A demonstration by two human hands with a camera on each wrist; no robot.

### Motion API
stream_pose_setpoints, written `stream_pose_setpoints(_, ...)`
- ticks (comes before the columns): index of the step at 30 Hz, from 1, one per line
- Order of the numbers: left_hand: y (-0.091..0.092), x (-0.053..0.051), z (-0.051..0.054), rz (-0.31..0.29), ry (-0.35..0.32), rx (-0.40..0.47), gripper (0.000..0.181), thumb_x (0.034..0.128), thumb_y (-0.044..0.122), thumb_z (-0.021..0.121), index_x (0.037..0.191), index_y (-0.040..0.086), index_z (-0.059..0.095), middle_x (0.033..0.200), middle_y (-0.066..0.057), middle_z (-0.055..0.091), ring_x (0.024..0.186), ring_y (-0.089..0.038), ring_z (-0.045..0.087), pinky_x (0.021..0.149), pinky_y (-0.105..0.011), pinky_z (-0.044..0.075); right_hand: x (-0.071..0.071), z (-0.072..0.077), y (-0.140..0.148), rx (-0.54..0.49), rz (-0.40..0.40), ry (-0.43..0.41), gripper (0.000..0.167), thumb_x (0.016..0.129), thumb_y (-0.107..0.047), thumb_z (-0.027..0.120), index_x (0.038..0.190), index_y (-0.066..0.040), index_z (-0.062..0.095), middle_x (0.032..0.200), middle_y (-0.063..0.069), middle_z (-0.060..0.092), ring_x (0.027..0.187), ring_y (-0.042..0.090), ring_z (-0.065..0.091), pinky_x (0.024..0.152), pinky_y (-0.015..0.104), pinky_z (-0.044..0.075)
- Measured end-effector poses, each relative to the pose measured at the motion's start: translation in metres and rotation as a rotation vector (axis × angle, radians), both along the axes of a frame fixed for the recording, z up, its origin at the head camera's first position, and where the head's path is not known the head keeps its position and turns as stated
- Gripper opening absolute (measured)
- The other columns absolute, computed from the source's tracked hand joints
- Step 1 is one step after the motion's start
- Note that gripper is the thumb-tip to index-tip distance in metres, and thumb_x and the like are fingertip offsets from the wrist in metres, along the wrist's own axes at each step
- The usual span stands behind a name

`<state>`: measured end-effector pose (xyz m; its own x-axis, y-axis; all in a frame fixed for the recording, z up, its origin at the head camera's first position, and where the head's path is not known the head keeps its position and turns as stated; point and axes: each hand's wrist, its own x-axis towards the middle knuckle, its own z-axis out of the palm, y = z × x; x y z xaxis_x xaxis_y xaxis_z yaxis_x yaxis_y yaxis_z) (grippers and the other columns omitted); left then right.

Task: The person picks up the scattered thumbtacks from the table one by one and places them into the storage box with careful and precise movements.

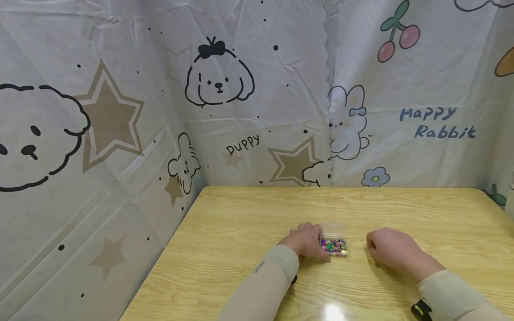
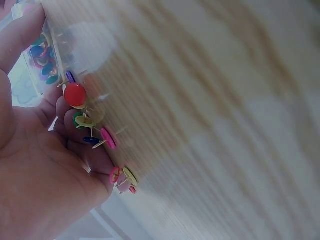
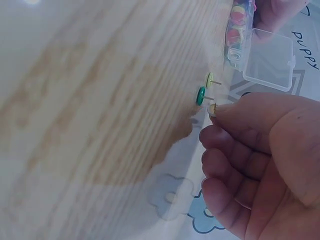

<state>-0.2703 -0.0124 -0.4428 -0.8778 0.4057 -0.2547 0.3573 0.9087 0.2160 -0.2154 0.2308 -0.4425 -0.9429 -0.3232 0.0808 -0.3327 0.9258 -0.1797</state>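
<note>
A small clear plastic box [image 1: 334, 248] full of colourful thumbtacks stands on the table with its hinged lid [image 3: 270, 59] raised. My left hand [image 1: 307, 240] grips the box from its left side, thumb at the front and fingers behind. Beside the curled left fingers several loose thumbtacks lie on the table, among them a red thumbtack [image 2: 75, 95] and a pink thumbtack [image 2: 108, 138]. To the right of the box, my right hand [image 1: 395, 248] pinches a small whitish thumbtack [image 3: 212, 109] at the thumb tip, partly hidden. Close by rest a green thumbtack [image 3: 201, 95] and a yellow thumbtack [image 3: 209, 80].
The wood-grain table [image 1: 241, 214] reaches back to a hanging printed cloth [image 1: 257, 89], which also drapes along the left side. Light reflects off the tabletop near its front.
</note>
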Motion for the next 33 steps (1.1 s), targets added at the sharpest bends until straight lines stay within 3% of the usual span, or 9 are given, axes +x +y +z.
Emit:
stream_pose_setpoints(13,0.000,-0.001,-0.002,0.005,-0.008,0.010,0.052,0.0748,0.057,0.085,0.105,0.026,0.056,0.096,0.006,0.048,0.089,-0.016,0.044,0.080,-0.035,0.039,-0.001,0.005,-0.010,-0.016,0.014,0.000,0.024,0.091,-0.010,0.063,0.071,-0.022,0.054,0.063,-0.008,0.048,0.058,0.011,0.043,0.054,0.032,0.037)
stream_pose_setpoints(33,0.001,-0.004,-0.004,0.020,-0.013,0.009,0.054,0.0737,0.057,0.086,0.106,0.025,0.056,0.095,0.006,0.048,0.088,-0.016,0.044,0.079,-0.035,0.038,-0.006,0.013,-0.028,-0.054,0.046,-0.004,0.016,0.091,-0.012,0.066,0.078,-0.021,0.062,0.069,-0.010,0.052,0.061,0.011,0.045,0.055,0.033,0.040)
